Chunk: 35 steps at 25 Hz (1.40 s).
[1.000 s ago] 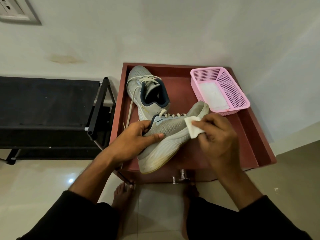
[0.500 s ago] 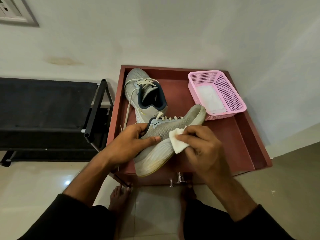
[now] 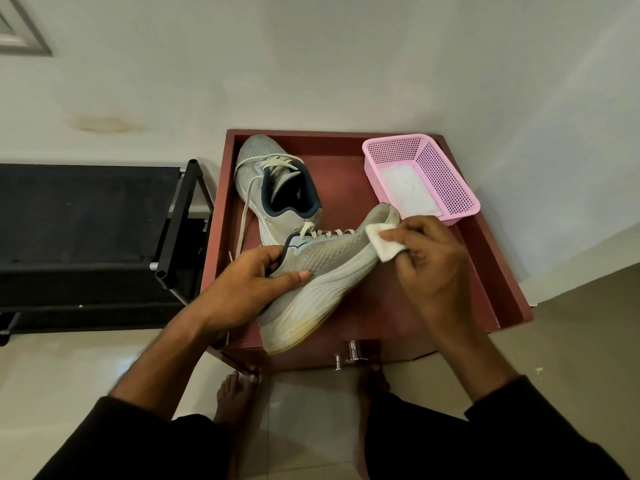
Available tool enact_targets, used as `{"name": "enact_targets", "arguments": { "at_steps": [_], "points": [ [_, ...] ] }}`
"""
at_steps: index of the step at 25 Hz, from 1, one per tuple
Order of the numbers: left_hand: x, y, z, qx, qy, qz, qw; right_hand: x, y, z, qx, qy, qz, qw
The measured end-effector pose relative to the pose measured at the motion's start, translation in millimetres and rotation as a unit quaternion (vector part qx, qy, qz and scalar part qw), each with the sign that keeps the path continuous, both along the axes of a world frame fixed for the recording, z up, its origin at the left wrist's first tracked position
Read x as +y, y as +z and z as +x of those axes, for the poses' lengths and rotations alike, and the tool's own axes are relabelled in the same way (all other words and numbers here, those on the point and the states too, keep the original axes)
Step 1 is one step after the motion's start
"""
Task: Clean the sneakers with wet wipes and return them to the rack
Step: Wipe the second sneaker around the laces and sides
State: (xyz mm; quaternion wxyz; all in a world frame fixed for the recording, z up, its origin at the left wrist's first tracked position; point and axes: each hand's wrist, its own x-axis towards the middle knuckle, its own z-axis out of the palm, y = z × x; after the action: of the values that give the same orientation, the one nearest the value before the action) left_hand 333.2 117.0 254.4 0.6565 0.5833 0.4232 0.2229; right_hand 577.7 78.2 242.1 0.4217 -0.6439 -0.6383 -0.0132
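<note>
Rack (image 3: 86,237), black and dark-shelved, is standing at the far left against the wall, holding no sneaker that can be seen. Just right of it, the left hand (image 3: 249,285) is gripping the heel end of the near sneaker (image 3: 322,271), thumb lying along the grey mesh side, fingers curled into the collar, holding it tilted over the front edge of the red-brown cabinet top (image 3: 485,271). Behind it the second sneaker (image 3: 277,188) is lying flat on that top, laces loose. Further right, the right hand (image 3: 433,265) is pinching a folded white wet wipe (image 3: 384,242) and pressing it on the toe; half a second ago the wipe was down at the midsole near the middle of the shoe, so the stroke is travelling toe-ward and the cleaning of this first shoe is probably still under way. At the far right, the pink basket (image 3: 446,174) is holding more white wipes. No brand lettering is readable; only a curved dark logo line is showing on the sneaker's side.
</note>
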Motion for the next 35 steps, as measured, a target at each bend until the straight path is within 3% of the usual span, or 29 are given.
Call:
{"name": "enact_targets", "arguments": {
  "at_steps": [2,6,11,17,22,24,27,28,32,35],
  "points": [
    [0,0,-1,0.002,0.0,-0.001,1.0,-1,1,-3,0.017,-0.013,0.004,1.0],
    [0,0,0,0.005,0.004,-0.004,1.0,-16,-3,-20,-0.043,0.081,-0.007,0.996],
    [1,-1,-1,0.012,-0.004,-0.001,1.0,6,2,5,0.004,-0.029,-0.02,0.999],
    [1,2,0,0.012,-0.009,0.005,1.0,-19,-5,-57,-0.069,0.163,-0.033,0.984],
    [-2,6,0,0.006,-0.04,-0.003,0.999,7,-2,-10,-0.06,-0.023,-0.018,0.998],
    [-2,5,0,0.012,-0.035,0.007,0.999,-1,-1,-37,-0.059,0.001,-0.029,0.998],
    [-1,5,-1,0.021,-0.034,0.031,0.999,-19,-5,-79,-0.098,0.146,-0.032,0.984],
    [-1,4,-1,0.022,-0.035,0.033,0.999,-14,-5,-72,-0.111,0.154,-0.03,0.981],
    [-5,8,3,0.017,-0.068,0.039,0.997,7,-4,-24,-0.074,-0.002,-0.043,0.996],
    [-5,10,3,0.007,-0.075,0.039,0.996,-11,-2,-61,-0.087,0.084,-0.053,0.991]
  ]
}}
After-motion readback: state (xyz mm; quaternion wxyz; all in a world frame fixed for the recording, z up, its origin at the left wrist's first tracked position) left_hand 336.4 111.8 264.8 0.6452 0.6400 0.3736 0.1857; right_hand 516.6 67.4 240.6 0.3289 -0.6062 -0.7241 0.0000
